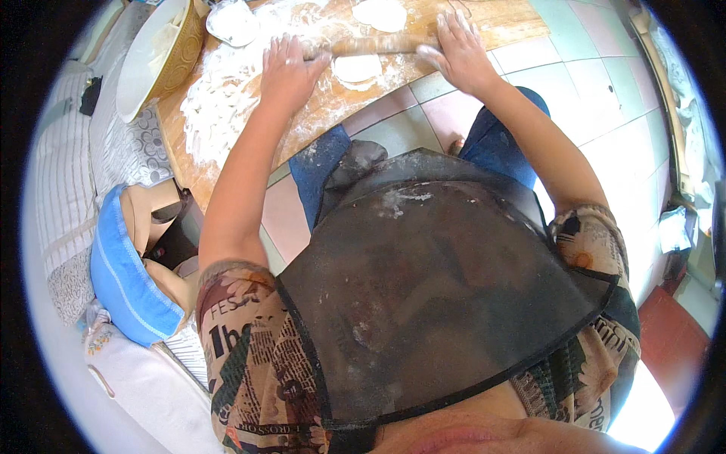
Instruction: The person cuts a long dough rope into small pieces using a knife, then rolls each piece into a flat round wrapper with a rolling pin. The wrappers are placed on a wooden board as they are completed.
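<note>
A wooden rolling pin (383, 45) dusted with flour lies crosswise over a floured wooden board (187, 162). At the pin's left end is my left hand (292, 71), palm down with floury fingers on it. Flat and spread, my right hand (462, 54) rests at the other end. Just below the pin sits a small round of dough (356, 69). A second flattened dough round (380, 14) lies beyond the pin. Loose flour and many small dough pieces (212, 122) cover the board's left part.
A large patterned bowl (184, 57) with pale contents stands at the upper left. Beside it on the board is a small container of flour (229, 22). A blue towel (133, 272) hangs over a chair back at left. Tiled floor (536, 54) shows past the board's right side.
</note>
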Available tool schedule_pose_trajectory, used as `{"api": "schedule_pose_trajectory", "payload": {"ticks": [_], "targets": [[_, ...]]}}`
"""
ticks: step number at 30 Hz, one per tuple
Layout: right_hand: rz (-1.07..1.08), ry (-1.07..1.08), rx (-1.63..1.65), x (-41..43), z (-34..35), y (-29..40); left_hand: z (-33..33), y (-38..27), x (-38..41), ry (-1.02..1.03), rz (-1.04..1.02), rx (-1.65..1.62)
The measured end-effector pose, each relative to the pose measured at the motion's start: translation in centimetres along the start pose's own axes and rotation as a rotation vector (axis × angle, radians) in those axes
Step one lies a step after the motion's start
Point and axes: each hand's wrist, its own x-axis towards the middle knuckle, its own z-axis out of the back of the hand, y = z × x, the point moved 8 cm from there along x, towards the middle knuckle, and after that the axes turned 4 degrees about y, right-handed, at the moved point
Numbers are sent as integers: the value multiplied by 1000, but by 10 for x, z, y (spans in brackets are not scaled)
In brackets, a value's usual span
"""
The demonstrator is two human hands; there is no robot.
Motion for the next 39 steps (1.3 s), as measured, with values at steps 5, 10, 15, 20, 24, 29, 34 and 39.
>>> {"api": "schedule_pose_trajectory", "payload": {"ticks": [5,10,15,20,24,29,34,39], "targets": [[229,289,67,-97,25,52,0,-8,-80,-10,-115,46],[30,39,111,-11,-2,-2,18,-9,-21,-104,-63,-9],[35,47,11,-19,6,10,5,-3,-22,-3,-7,-26],[189,221,55,-80,21,46,6,-17,-93,16,-56,-10],[84,47,139,-12,2,16,14,-2,-59,-55,9,-30],[34,-85,243,18,-7,-3,59,-58,-19,-285,-223,-5],[-160,-244,390,22,9,-14,50,-84,-5,-251,-274,-172],[-269,-451,464,20,6,-66,17,-74,42,176,-105,-114]]}}
